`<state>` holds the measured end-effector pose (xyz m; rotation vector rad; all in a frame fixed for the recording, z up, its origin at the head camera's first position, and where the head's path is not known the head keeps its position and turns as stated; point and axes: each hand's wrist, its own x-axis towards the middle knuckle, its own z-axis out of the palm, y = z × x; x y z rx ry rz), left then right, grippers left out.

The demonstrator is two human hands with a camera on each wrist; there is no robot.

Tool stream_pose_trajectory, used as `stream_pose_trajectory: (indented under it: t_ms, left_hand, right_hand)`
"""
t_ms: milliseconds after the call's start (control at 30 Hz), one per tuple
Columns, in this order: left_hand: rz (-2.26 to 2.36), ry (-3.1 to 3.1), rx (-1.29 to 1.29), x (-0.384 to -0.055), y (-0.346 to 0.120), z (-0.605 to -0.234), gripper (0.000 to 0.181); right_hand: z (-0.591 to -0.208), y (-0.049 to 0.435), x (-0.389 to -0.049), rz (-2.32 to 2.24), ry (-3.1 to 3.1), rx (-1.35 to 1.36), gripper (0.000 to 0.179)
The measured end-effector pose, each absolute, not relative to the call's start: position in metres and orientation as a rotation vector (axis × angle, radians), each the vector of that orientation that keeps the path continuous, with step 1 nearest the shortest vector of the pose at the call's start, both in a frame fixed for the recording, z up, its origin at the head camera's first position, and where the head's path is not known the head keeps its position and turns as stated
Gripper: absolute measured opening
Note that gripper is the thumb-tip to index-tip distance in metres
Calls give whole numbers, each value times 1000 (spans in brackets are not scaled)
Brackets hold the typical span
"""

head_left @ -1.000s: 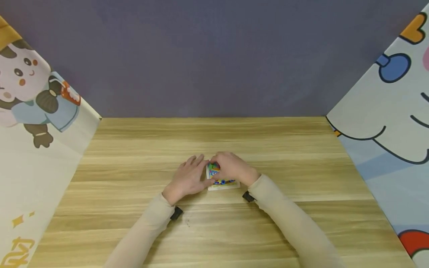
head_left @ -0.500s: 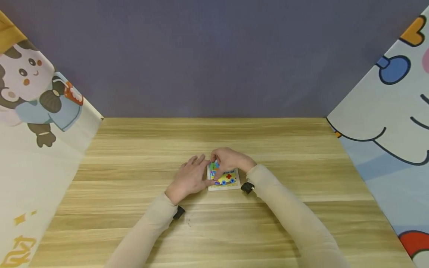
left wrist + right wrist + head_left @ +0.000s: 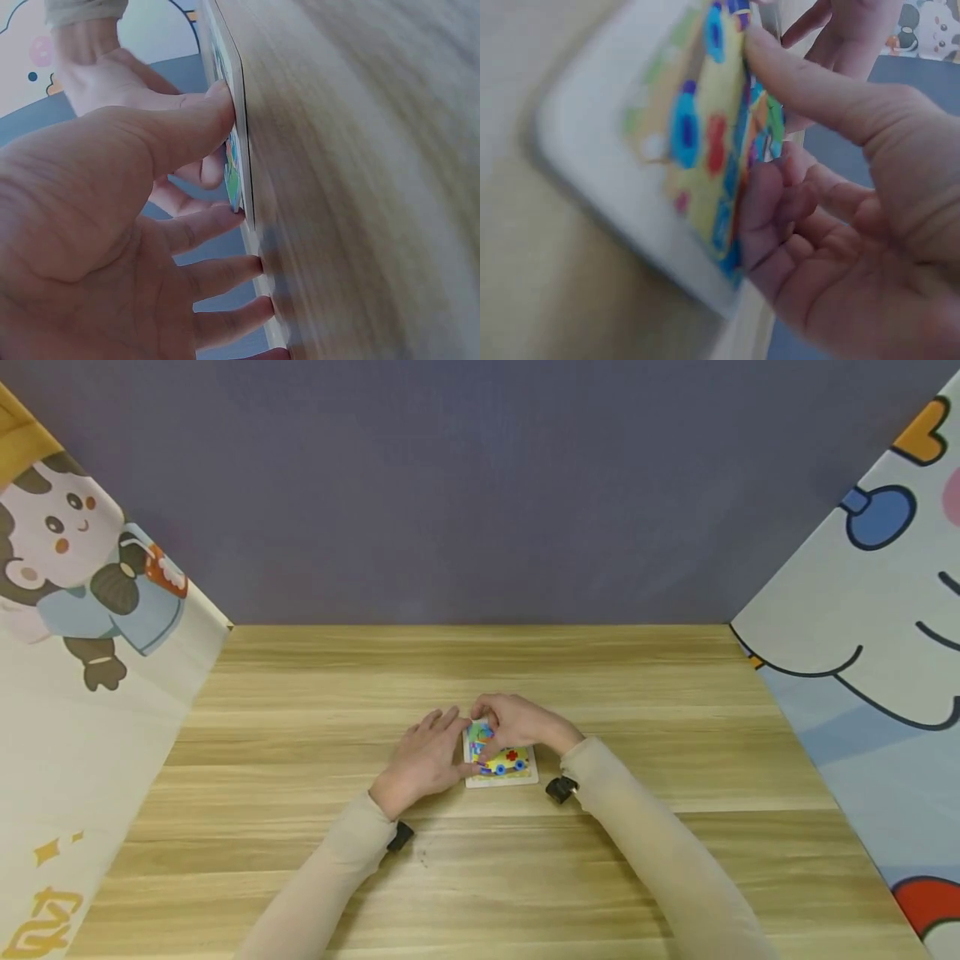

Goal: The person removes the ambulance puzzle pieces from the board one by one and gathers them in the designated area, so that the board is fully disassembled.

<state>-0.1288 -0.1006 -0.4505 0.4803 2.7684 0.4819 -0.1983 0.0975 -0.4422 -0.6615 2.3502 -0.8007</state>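
A small wooden jigsaw board (image 3: 501,781) with a white border lies flat on the table. Its picture shows a yellow ambulance (image 3: 512,760) with a red cross and blue wheels. My left hand (image 3: 422,762) lies at the board's left side, fingers spread and fairly straight, with thumb and index finger touching the edge. Over the board's upper part, my right hand (image 3: 522,724) pinches a colourful puzzle piece (image 3: 769,124) between thumb and curled fingers. In the left wrist view that green and blue piece (image 3: 232,178) looks slightly tilted at the board's corner. My right hand hides the upper right of the picture.
The wood-grain table (image 3: 480,877) extends around the board on all sides. A dark grey panel (image 3: 480,493) rises behind it. Cartoon-printed panels stand at the left (image 3: 142,635) and right (image 3: 810,610). Each wrist carries a small black device.
My right hand has shifted slightly up and off the lower part of the board, uncovering more of the ambulance. The left hand stays almost in place.
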Motion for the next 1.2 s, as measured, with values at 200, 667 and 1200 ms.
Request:
stream_pose_trajectory:
  t_ms: [200,667,1200]
  left_hand:
    - [502,2777,456,-127,-103,-450,80]
    - [524,2768,455,-128,-102,-454,81]
    - [525,2764,462,-127,-101,-454,81]
  right_hand:
    - [-459,102,-190,-958,2478,-722,40]
    - [-469,111,-185,-1077,2505,-685,40]
    - [-472,124,-185,-1114,2544,-688,37]
